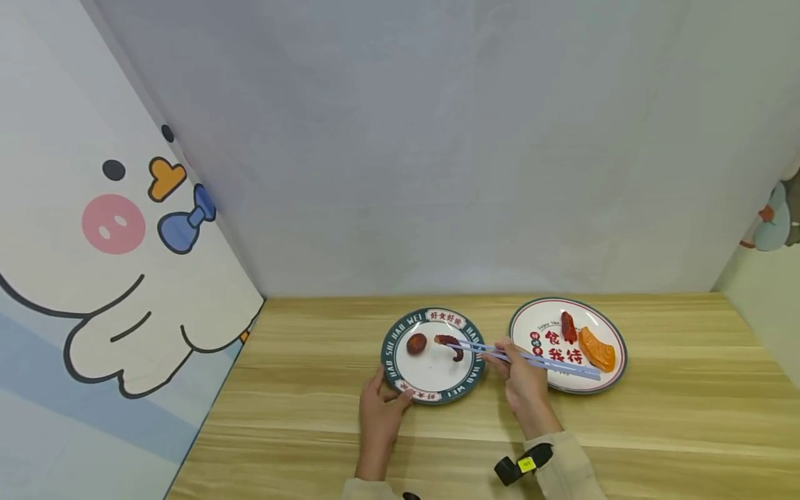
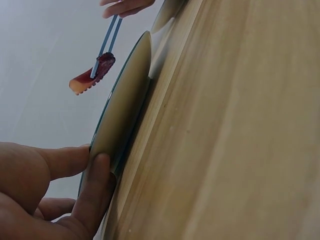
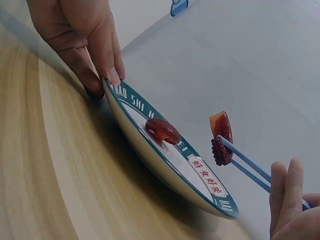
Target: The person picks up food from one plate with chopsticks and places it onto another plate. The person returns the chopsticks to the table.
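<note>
My left hand (image 1: pixel 382 410) pinches the near-left rim of a round plate (image 1: pixel 390 351) with a green lettered border, thumb over the edge and fingers beneath. In my right hand (image 1: pixel 523 378) is a pair of pale blue chopsticks (image 1: pixel 556 364), pointing left over that plate. Their tips grip a dark red octopus tentacle (image 3: pixel 221 137) with suckers and an orange cut end, held above the plate in both wrist views. A glossy brownish-red round food piece (image 1: pixel 416 344) lies on the plate, left of the tentacle.
To the right stands an oval white plate (image 1: pixel 531 316) with red lettering, partly behind the chopsticks. It bears an orange salmon slice (image 1: pixel 596 349) and a small red food piece (image 1: pixel 568 326). A pale wall (image 1: pixel 475 153) rises behind the wooden table (image 1: pixel 300 347); a cartoon-printed panel (image 1: pixel 56 264) stands left.
</note>
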A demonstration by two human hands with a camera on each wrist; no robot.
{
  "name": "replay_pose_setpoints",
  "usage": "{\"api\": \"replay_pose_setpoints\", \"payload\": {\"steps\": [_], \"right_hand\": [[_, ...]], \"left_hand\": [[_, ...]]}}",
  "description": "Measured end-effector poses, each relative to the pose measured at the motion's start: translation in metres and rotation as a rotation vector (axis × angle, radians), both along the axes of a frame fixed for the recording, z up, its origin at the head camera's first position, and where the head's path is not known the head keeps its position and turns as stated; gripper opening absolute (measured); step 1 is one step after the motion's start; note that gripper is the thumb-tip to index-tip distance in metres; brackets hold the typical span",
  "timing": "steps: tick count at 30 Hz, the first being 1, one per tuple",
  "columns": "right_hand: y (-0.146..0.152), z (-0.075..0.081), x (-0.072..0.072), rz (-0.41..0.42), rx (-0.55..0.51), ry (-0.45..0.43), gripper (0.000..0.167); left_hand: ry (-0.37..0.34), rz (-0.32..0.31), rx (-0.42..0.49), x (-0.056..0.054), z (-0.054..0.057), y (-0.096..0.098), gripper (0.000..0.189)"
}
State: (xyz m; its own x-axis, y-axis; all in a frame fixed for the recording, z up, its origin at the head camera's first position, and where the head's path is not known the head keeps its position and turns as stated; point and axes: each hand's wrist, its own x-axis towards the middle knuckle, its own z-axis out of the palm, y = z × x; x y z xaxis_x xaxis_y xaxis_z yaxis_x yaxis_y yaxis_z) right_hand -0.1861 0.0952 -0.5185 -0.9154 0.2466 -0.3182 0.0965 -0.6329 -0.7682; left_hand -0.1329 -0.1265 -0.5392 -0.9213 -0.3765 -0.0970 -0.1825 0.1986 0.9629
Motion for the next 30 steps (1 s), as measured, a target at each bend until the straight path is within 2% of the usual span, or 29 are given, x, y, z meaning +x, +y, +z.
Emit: {"api": "replay_pose_setpoints", "payload": {"steps": [4, 17, 30], "right_hand": [[0.002, 0.002, 0.001, 0.002, -0.017, -0.002, 0.02], [0.01, 0.011, 0.007, 0.009, -0.065, 0.011, 0.038], [0.023, 0.019, 0.01, 0.002, -0.151, 0.024, 0.039]], "left_hand": [[-0.008, 0.002, -0.004, 0.0, 0.001, 0.0, 0.076], [-0.001, -0.005, 0.039, 0.001, 0.0, -0.001, 0.076], [0.008, -0.003, 0.062, 0.001, 0.001, -0.001, 0.076]]}}
